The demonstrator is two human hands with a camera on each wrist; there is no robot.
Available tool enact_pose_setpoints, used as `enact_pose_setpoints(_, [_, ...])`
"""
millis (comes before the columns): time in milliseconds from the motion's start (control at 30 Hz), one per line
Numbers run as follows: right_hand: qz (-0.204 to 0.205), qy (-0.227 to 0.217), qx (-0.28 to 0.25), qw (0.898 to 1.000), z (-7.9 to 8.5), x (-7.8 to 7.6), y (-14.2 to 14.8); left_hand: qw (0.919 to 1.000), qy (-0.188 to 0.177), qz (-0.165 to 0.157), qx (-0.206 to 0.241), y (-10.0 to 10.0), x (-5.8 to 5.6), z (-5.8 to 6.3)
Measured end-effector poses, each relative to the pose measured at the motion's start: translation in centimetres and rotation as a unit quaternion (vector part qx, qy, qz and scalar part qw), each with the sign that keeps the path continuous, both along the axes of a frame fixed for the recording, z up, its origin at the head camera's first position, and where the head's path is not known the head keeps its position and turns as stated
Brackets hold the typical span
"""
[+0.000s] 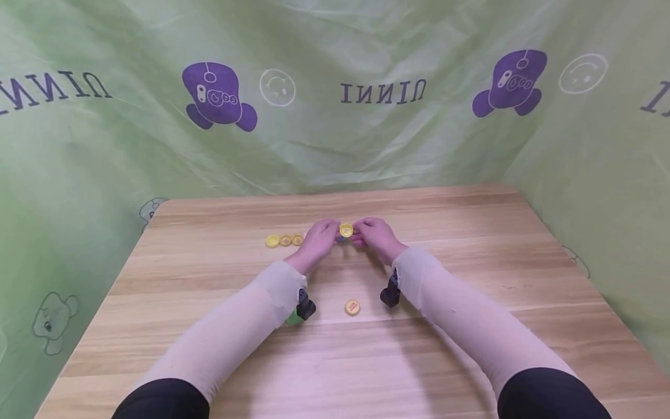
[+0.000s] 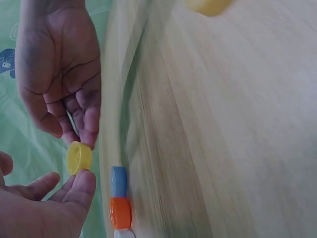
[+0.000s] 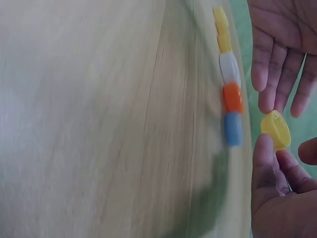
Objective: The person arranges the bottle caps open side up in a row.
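Observation:
A yellow bottle cap (image 1: 346, 230) is held up on edge between the two hands near the back of the table, its round face toward the head camera. My left hand (image 1: 319, 237) pinches its left edge with the fingertips. At the opposite edge, my right hand (image 1: 378, 235) pinches it between thumb and finger, as the right wrist view shows. Below and behind the cap runs a row of caps: yellow ones (image 1: 285, 240) at the left end, then a white cap (image 3: 229, 68), an orange cap (image 3: 233, 98) and a blue cap (image 3: 233, 129). From the head, my left hand hides part of this row.
A yellowish cap with red print (image 1: 352, 307) lies on the wooden table (image 1: 335, 372) between the forearms. Something green (image 1: 294, 318) shows partly from under the left forearm. A green printed curtain (image 1: 335, 145) hangs behind the table and at both sides.

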State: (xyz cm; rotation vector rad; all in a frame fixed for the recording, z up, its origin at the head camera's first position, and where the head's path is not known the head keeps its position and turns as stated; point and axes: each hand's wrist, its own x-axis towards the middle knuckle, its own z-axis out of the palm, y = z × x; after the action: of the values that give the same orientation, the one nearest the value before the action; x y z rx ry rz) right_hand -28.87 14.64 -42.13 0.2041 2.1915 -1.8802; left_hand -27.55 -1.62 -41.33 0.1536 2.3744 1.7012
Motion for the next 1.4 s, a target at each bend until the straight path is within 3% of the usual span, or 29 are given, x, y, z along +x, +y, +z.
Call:
enact_pose_setpoints(200, [0.002, -0.017, -0.001, 1.0, -0.3, -0.4, 0.7, 0.9986, -0.034, -0.002, 0.04, 0.9, -0.5, -0.2])
enact_pose_setpoints(533, [0.019, -0.055, -0.003, 0.998, -1.1, -0.9, 1.0, 0.9976, -0.059, -0.005, 0.037, 1.6, -0.7, -0.6])
enact_pose_setpoints(900, [0.026, -0.054, 0.024, 0.998, -1.2, -1.9, 1.3, 0.9941, -0.089, -0.004, 0.061, 1.9, -1.2, -0.4])
enact_pose_setpoints(1233, [0.039, -0.028, 0.094, 0.994, -1.2, -2.3, 1.4, 0.9955, -0.064, 0.027, 0.065, 1.0, -1.5, -0.4])
enact_pose_setpoints(1400, [0.1, 0.029, 0.209, 0.972, -0.9, -2.2, 1.5, 0.9948, -0.065, 0.038, 0.069, 0.2, -1.3, -0.4])
